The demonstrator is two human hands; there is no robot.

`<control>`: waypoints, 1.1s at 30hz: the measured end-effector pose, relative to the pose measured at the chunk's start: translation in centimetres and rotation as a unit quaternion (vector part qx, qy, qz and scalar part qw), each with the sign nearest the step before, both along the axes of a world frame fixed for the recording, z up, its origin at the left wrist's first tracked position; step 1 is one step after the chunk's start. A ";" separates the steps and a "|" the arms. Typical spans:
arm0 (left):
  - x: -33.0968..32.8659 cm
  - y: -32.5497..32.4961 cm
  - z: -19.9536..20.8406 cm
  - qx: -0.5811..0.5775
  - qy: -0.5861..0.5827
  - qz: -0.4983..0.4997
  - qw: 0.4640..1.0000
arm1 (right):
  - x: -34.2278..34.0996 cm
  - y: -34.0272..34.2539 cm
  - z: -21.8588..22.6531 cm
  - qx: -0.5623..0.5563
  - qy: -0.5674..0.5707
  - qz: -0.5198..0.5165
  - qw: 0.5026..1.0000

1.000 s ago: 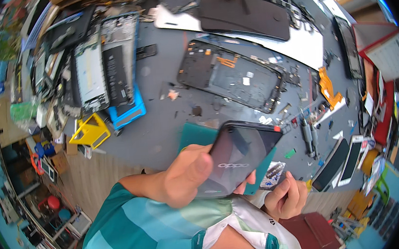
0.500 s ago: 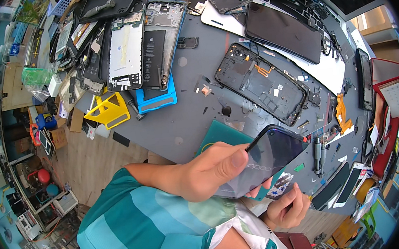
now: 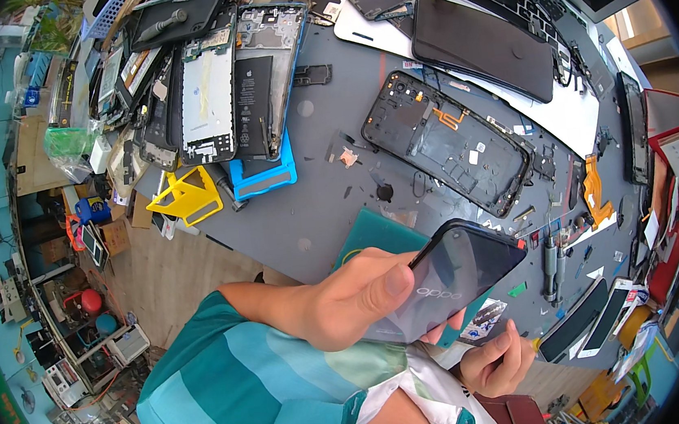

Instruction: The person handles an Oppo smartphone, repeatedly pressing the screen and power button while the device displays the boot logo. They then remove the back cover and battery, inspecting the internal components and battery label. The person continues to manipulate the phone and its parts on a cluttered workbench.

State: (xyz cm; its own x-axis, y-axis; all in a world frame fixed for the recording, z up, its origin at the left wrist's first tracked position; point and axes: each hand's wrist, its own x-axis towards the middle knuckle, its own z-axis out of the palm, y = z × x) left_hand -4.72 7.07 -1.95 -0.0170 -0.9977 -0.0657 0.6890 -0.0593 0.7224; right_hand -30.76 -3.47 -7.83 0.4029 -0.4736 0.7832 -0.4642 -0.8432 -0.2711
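My left hand (image 3: 356,296) is closed around a smartphone (image 3: 464,269), thumb on its near long edge and fingertips showing at the lower edge. The phone is tilted, with a dark, glossy screen that shows a pale logo, and a small red tab sticks out at its right corner. Below and to the right of the phone, my right hand (image 3: 497,360) is raised, its fingers loosely curled and nothing visible in them. Partly hidden under the phone lies a teal pad (image 3: 382,232) at the table's near edge.
An opened black phone housing (image 3: 451,144) with an orange flex cable lies beyond the phone. Phone frames and a battery (image 3: 254,110) rest on blue and yellow stands (image 3: 187,196). Screwdrivers (image 3: 555,269), an orange flex cable (image 3: 595,191) and a large black phone (image 3: 479,47) are on the right.
The phone's logo has become brighter and clearer. The view has shifted slightly; both hands keep nearly the same pose.
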 end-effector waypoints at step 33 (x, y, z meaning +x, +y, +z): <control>0.0 0.0 0.5 0.003 0.001 0.008 1.000 | 0.5 0.5 1.4 0.037 0.049 -0.019 0.998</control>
